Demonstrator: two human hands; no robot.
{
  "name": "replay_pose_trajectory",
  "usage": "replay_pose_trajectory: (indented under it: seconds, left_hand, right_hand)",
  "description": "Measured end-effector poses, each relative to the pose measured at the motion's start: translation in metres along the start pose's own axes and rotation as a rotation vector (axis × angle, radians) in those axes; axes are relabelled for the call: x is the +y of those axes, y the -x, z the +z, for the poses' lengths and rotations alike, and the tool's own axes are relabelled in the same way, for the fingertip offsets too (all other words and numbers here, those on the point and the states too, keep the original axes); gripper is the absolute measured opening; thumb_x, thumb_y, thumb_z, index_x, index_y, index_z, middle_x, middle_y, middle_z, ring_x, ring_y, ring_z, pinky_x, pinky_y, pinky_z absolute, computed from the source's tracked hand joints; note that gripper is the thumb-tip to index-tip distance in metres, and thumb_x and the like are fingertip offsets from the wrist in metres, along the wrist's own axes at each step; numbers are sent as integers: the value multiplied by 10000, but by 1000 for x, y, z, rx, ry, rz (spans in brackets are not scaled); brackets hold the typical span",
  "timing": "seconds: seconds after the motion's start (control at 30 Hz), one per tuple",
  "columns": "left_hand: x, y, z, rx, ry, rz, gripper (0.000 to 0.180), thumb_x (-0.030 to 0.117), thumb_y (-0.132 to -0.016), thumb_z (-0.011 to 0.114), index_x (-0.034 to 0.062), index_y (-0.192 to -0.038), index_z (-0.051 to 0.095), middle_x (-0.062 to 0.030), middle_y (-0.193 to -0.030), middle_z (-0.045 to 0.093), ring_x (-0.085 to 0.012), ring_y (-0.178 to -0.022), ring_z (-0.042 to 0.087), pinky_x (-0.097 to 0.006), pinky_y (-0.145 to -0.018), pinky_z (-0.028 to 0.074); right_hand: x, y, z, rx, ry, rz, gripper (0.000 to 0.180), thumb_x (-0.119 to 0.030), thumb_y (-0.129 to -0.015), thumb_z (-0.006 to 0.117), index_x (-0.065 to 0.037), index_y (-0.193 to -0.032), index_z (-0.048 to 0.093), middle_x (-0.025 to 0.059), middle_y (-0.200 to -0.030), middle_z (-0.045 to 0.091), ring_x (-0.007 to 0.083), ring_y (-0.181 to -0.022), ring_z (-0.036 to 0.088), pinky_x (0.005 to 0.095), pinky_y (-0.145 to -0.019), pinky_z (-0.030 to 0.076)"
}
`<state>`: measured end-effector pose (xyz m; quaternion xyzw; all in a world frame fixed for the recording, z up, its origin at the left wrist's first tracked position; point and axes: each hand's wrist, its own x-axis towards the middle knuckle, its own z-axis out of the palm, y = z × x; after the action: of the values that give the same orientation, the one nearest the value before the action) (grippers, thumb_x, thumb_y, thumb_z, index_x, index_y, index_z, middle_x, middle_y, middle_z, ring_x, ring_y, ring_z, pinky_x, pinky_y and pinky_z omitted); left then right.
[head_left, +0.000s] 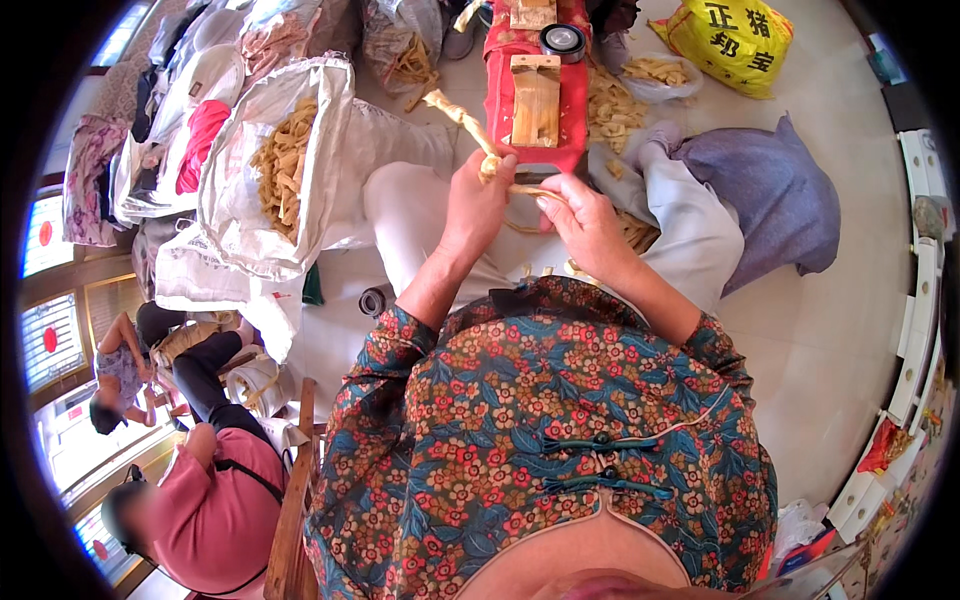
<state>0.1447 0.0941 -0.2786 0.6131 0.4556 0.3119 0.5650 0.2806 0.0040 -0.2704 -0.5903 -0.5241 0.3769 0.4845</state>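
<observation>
Above my lap, both hands work on one tan, leathery strip, twisted and with a knot near its middle. My left hand pinches it just below the knot, and its upper end sticks out up and to the left. A thinner length of the strip runs across to my right hand, held between thumb and fingers. Just beyond my hands is a narrow bench covered in red cloth. On it lies a wooden block, and behind that a round, black-rimmed object.
At the left, a white woven sack gapes around many tan strips. More strips lie right of the bench, near a yellow bag. A black roll is on the floor. Two people sit at lower left.
</observation>
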Motion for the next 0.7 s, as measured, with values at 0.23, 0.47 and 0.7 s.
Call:
replay_pose_trajectory:
  seconds: [0.23,0.47,0.7]
  left_hand:
    - [2,9,4,-293,-244,189,206,126,-869,534,23,-1045,559,-190,-892,618,-312,-844,607,-364,-741,459]
    - [27,14,-5,-359,-534,351,179,94,-835,544,45,-1002,585,-190,-959,609,-333,-908,603,-369,-764,463]
    - [10,14,6,111,-353,736,267,-14,-787,572,13,-1052,591,-115,-1015,589,-225,-898,588,-307,-799,463]
  right_hand:
    - [-1,-5,-2,103,-159,-191,144,-23,-790,674,0,-904,589,69,-734,634,133,-653,612,255,-611,490]
    - [0,-22,-13,317,385,-604,135,-161,-869,616,-36,-856,566,67,-789,579,266,-704,558,315,-625,452]
    - [3,-20,3,-10,-970,348,199,-208,-938,542,-19,-880,567,14,-651,550,65,-461,474,210,-417,372]
